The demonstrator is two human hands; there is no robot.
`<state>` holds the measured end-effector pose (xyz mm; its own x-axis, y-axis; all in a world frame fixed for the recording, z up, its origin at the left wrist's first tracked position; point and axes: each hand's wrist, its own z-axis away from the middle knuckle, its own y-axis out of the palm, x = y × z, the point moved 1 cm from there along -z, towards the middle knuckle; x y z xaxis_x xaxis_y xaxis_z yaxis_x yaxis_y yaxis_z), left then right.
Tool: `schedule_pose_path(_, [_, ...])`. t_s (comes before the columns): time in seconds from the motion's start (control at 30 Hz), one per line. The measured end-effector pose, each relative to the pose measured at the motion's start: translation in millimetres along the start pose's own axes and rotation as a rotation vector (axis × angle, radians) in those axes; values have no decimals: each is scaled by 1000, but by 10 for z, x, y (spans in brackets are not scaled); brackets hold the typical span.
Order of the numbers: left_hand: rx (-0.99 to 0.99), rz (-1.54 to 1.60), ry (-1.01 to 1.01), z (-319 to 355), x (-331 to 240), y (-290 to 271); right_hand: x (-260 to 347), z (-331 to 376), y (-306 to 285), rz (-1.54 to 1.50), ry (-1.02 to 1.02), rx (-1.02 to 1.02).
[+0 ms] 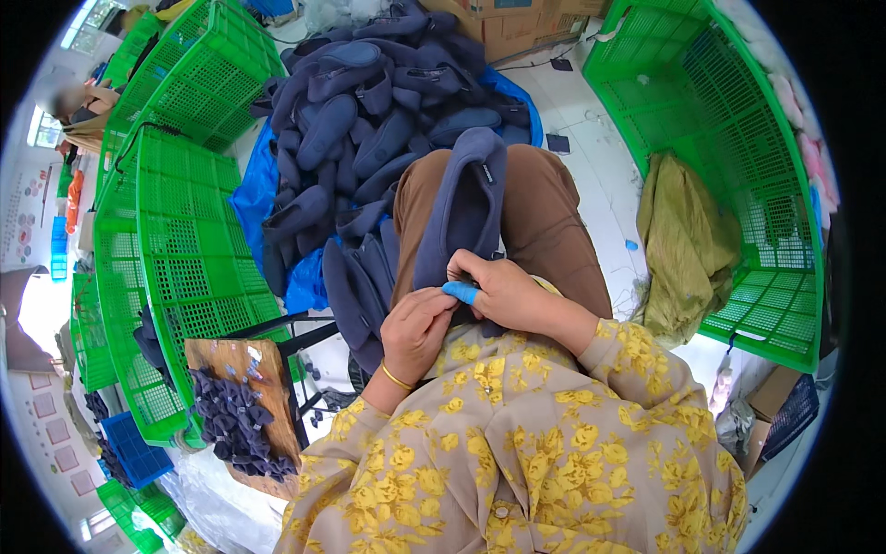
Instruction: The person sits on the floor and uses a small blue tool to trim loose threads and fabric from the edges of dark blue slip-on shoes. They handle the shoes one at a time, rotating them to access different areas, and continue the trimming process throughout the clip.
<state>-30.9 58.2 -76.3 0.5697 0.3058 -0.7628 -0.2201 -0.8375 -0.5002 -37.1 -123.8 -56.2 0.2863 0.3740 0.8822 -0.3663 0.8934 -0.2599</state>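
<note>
A navy fabric slipper lies lengthwise on my lap, toe pointing away and its opening facing up, a small dark label on its inner edge. My right hand, with blue tape around one finger, is closed at the slipper's heel end. My left hand, wearing a yellow bangle on the wrist, is closed beside it. Its fingertips press together against the taped finger, and whatever they pinch is hidden. More navy slippers lean together just left of my knee.
A large heap of navy slippers fills a blue sheet ahead. Green plastic crates stand left, and another crate right with olive cloth. Navy fabric bows lie on a wooden board. A cardboard box stands behind.
</note>
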Motion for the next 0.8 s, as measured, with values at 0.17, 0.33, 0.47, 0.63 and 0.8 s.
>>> schedule_pose_path(0.17, [-3, -17, 16, 14, 33, -17, 40, 77, 109, 487, -387, -393])
schedule_pose_path(0.33, [53, -119, 66, 44, 55, -21, -20, -86, 164, 564, -601, -450])
schedule_pose_path(0.47, [105, -154, 152, 45, 38, 13, 86, -227, 201, 399, -616, -509])
schedule_pose_path(0.63, [119, -110, 119, -36, 4, 10, 297, -407, 108, -456, -519, -475])
schedule_pose_path(0.8, [191, 334, -527, -195, -24, -198, 288, -85, -103, -758, -298, -272])
